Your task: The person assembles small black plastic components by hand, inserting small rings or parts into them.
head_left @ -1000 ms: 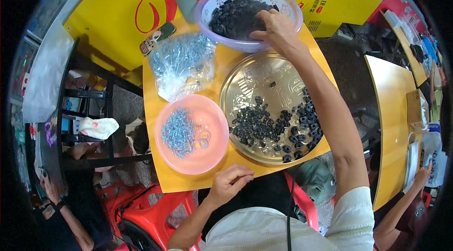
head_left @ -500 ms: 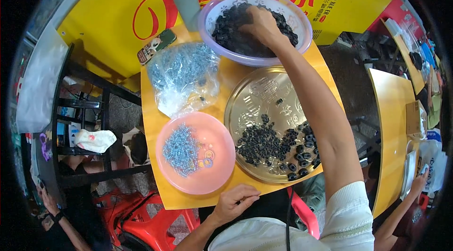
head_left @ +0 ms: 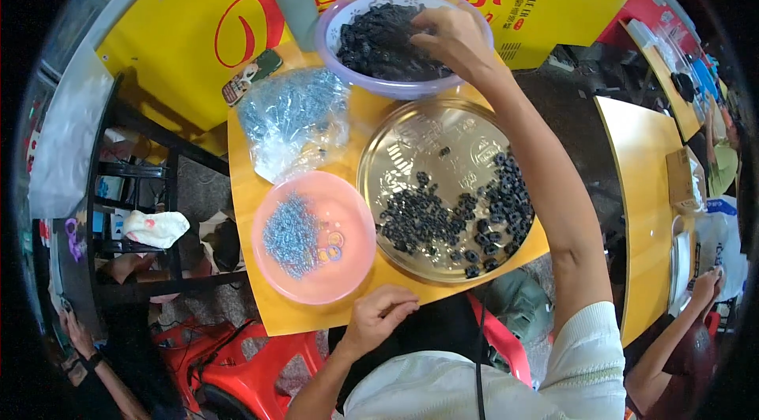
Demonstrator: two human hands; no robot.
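My right hand (head_left: 457,39) hangs over the right part of a purple-rimmed basin (head_left: 326,52) heaped with small black pieces (head_left: 379,37). Its fingers and thumb curl toward each other; what they hold, if anything, I cannot make out. My left hand (head_left: 379,317) rests by the table's near edge with its fingers folded in, and nothing shows in it. Below the basin, a round gold tray (head_left: 403,131) carries loose black pieces, smaller ones (head_left: 415,218) in the middle and larger ring-like ones (head_left: 506,207) at the right.
A pink bowl (head_left: 348,278) at the near left holds pale blue beads (head_left: 292,238) and a few rings. Behind it lie a clear bag (head_left: 296,116) of blue pieces and a phone (head_left: 253,76). A grey-green bottle (head_left: 292,1) stands beside the basin. Other people sit at both sides.
My right hand has come up out of the black pieces and moved slightly right. The whole scene has shifted a little left and up in view. My left hand keeps its place by the table edge.
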